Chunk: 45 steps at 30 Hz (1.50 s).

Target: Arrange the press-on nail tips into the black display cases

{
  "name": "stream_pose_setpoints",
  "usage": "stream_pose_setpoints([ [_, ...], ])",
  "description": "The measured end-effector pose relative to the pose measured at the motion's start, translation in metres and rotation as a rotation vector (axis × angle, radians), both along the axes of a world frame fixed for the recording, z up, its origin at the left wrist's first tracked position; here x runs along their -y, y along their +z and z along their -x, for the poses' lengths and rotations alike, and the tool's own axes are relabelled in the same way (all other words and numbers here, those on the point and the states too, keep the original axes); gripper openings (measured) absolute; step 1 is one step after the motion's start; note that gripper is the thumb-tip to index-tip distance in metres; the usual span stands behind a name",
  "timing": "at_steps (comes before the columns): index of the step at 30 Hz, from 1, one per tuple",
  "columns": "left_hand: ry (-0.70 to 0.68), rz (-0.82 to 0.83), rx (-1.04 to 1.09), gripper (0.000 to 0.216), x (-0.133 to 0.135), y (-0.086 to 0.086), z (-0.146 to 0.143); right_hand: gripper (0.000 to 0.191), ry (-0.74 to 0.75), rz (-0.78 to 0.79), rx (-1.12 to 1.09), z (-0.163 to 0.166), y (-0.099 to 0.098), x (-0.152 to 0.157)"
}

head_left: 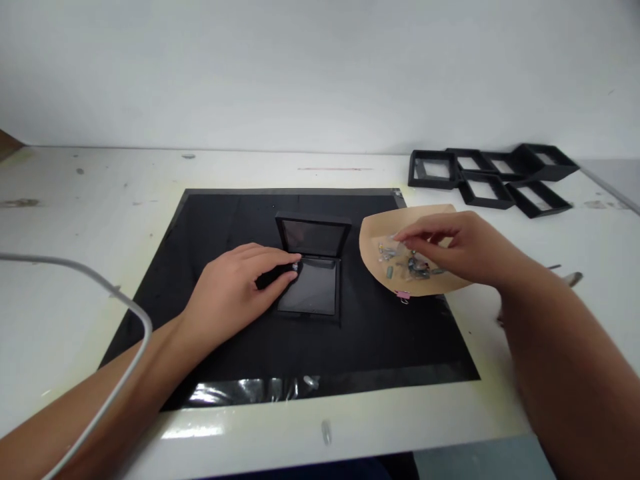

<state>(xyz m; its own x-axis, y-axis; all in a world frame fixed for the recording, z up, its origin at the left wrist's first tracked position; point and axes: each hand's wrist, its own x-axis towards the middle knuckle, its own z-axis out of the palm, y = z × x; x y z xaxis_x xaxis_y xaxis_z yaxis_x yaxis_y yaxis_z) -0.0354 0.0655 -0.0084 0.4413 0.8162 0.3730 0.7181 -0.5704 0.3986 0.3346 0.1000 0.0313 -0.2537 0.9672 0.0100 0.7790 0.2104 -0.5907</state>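
A black hinged case (pixel 313 315) lies on the black mat with its windowed lid (pixel 316 238) tilted up at the back. At the case's left inner edge, my left hand (pixel 243 283) has thumb and index finger closed around a small shiny piece (pixel 295 267). My right hand (pixel 453 247) hovers over a tan paper tray (pixel 373 229), its fingertips pinched together. Something clear shows near those fingertips, but I cannot make out what they hold. Small mixed pieces (pixel 419 267), some greenish and some metallic, lie in the tray.
Several black frames (pixel 483 190) sit at the back right. A pink clip (pixel 403 295) is on the tray's front edge. The black mat (pixel 240 357) covers the middle of the white table (pixel 75 220). A pale cable (pixel 133 305) crosses in front of my left forearm.
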Motion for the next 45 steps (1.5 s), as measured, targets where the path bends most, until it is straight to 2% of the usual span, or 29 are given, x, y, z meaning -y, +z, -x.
stream_pose_setpoints([
  [4, 0.006, 0.000, 0.002, 0.020, 0.000, 0.000, 0.000, 0.028, -0.160, -0.076, 0.085, -0.012, 0.003, -0.003],
  [6, 0.008, 0.002, -0.001, 0.020, 0.001, -0.001, -0.001, 0.028, -0.173, -0.066, 0.114, -0.015, 0.002, -0.004],
  [12, 0.009, 0.012, -0.004, 0.020, 0.001, -0.001, -0.002, 0.029, 0.053, 0.161, 0.171, -0.005, -0.005, -0.005],
  [18, 0.001, 0.009, -0.003, 0.018, 0.000, -0.001, -0.004, 0.022, 0.065, 0.150, 0.152, 0.004, -0.017, -0.008],
  [21, 0.000, -0.003, -0.009, 0.017, 0.000, -0.001, -0.004, 0.021, 0.063, 0.109, 0.105, 0.005, -0.016, -0.007],
  [24, -0.007, -0.008, -0.020, 0.018, 0.001, 0.000, -0.004, 0.026, 0.063, 0.051, -0.011, 0.005, -0.008, -0.005],
  [27, -0.004, -0.011, -0.029, 0.019, 0.001, 0.000, -0.004, 0.033, 0.112, 0.045, -0.230, 0.005, 0.001, -0.002],
  [31, 0.002, -0.001, -0.040, 0.020, 0.002, 0.001, -0.002, 0.028, 0.226, 0.131, -0.609, 0.008, 0.010, 0.003],
  [35, 0.003, 0.007, -0.049, 0.019, 0.001, 0.002, -0.003, 0.020, 0.287, 0.274, -0.863, 0.014, 0.015, 0.009],
  [38, 0.005, 0.008, -0.051, 0.019, 0.001, 0.002, -0.004, 0.018, 0.332, 0.316, -0.956, 0.018, 0.017, 0.012],
  [45, -0.031, 0.001, -0.028, 0.020, 0.001, 0.000, -0.003, 0.014, 0.314, 0.328, -1.020, 0.027, 0.015, 0.016],
])
